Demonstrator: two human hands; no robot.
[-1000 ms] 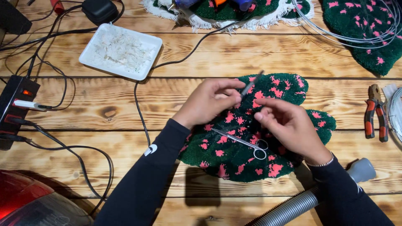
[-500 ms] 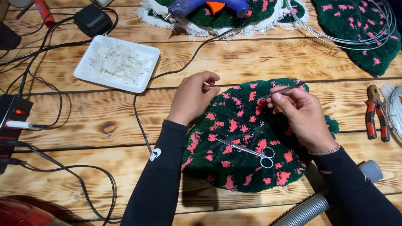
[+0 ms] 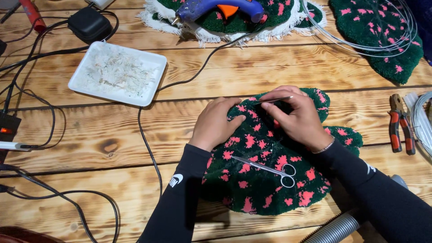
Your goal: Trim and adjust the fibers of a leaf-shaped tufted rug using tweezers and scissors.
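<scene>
Wooden plank tabletop (image 3: 112, 130): dark-green tufted rug with pink spots (image 3: 265, 180) is best pinned flat by the released left hand (image 3: 216, 123), just beside the right hand (image 3: 299, 117), whose grip pinches thin metal tweezers (image 3: 270, 101).

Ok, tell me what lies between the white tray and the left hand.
In the head view, a black cable crosses bare wooden table between the white tray and the left hand.

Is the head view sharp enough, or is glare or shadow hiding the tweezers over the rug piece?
Head view: sharp and evenly lit; the tweezers in the right hand catch a slight glint yet read clearly against the green tufted rug piece; soft shadows fall beneath both forearms; the left hand shows no blur.
</scene>
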